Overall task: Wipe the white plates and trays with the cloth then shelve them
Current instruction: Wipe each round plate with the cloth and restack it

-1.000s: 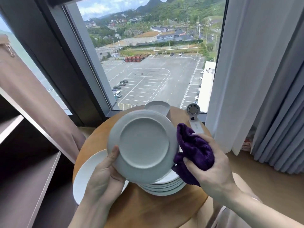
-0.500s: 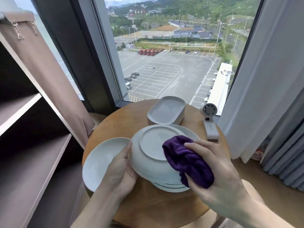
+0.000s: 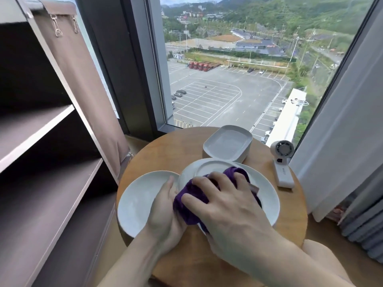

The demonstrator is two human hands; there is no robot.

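Observation:
An upturned white plate (image 3: 204, 167) lies on a stack of white plates (image 3: 267, 195) on the round wooden table (image 3: 172, 150). My right hand (image 3: 223, 201) presses a purple cloth (image 3: 188, 204) onto the plate's underside, fingers spread over the cloth. My left hand (image 3: 165, 210) grips the plate's left rim, thumb up along the edge. Another white plate (image 3: 136, 199) sits to the left. A white rectangular tray (image 3: 228, 143) stands behind the stack.
A brown shelf unit (image 3: 51, 162) with bare boards stands to the left, a fabric flap (image 3: 97, 96) clipped along its side. A small white handheld fan (image 3: 281, 162) lies at the table's right edge. Curtains (image 3: 342, 121) hang on the right, a window behind.
The plate has been lowered from tilted upright to lying flat on the stack. My right hand with the cloth has moved left across its underside. The view has tilted down and left.

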